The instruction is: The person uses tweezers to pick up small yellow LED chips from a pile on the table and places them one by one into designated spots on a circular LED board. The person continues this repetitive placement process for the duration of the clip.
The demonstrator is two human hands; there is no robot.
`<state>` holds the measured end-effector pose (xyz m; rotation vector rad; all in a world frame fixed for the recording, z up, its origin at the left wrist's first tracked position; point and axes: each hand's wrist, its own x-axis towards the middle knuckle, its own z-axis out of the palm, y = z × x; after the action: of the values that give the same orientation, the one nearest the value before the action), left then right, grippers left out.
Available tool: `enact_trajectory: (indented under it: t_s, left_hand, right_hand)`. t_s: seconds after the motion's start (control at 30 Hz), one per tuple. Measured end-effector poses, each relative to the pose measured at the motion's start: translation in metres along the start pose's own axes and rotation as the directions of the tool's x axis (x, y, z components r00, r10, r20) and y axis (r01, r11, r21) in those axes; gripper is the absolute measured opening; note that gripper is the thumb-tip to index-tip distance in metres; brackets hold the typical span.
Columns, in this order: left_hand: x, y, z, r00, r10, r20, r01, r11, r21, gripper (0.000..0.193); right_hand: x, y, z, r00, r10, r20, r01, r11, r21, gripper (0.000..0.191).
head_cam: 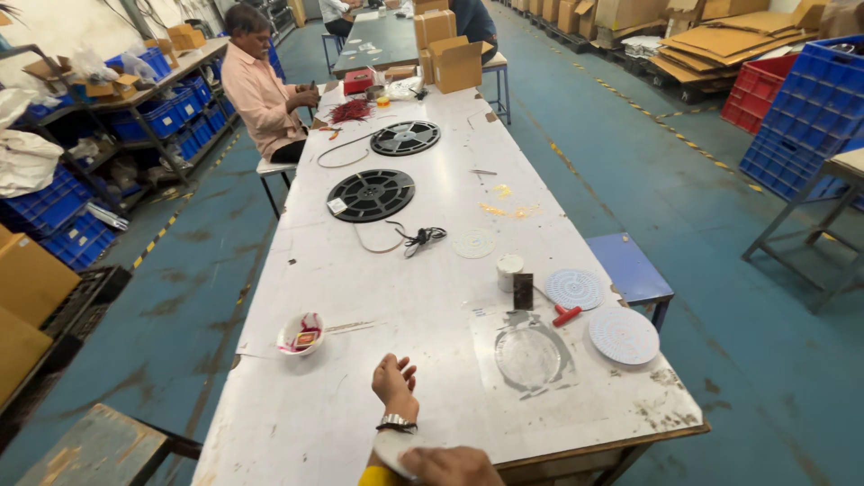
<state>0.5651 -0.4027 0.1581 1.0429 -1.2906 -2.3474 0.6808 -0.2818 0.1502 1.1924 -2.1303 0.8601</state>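
Right hand (450,465) pinches a white disc (393,447) at the table (297,423) edge, left hand (394,378) half curled and empty; it may slip off.

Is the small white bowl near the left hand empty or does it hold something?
Not empty: the white bowl on the table holds small red and pink pieces. What they are is unclear.

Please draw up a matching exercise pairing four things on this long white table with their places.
Things:
1. small white bowl
2. left hand
3. nearer black reel
4. red-handled tool

Places:
A. mid-table, towards the seated person's side
B. between two white perforated discs
C. resting on the table at its near end
D. near the left edge, holding small red items

Pairs: 1-D, 2-C, 3-A, 4-B
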Motion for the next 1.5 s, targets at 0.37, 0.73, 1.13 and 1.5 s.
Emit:
enact_trajectory:
  t_s: [0.37, 0.73, 1.13, 1.5]
  left_hand:
    - [-0.002, -0.026, 0.105, 0.999, 0.054, 0.007, -0.054, 0.997, -0.052, 0.026]
    - [0.029, -0.067, 0.153, 0.999, -0.044, -0.005, 0.044, 0.998, 0.037, 0.027]
    - [0.099, -0.106, 0.122, 0.667, 0.271, 0.694, -0.737, 0.378, 0.560, 0.018]
    - [0.026, -0.172, -0.003, 0.180, -0.149, 0.972, -0.972, -0.182, 0.152, 0.053]
  right_hand:
    - [-0.021, 0.086, -0.039, 0.998, -0.043, -0.054, 0.042, 0.999, -0.020, 0.026]
    - [-0.021, 0.108, -0.058, 0.995, 0.083, -0.062, -0.085, 0.995, -0.045, 0.022]
    - [-0.117, 0.160, -0.037, 0.584, 0.810, 0.048, -0.788, 0.552, 0.273, 0.024]
    - [-0.160, 0.167, -0.134, -0.086, 0.986, 0.144, -0.158, -0.157, 0.975, 0.058]
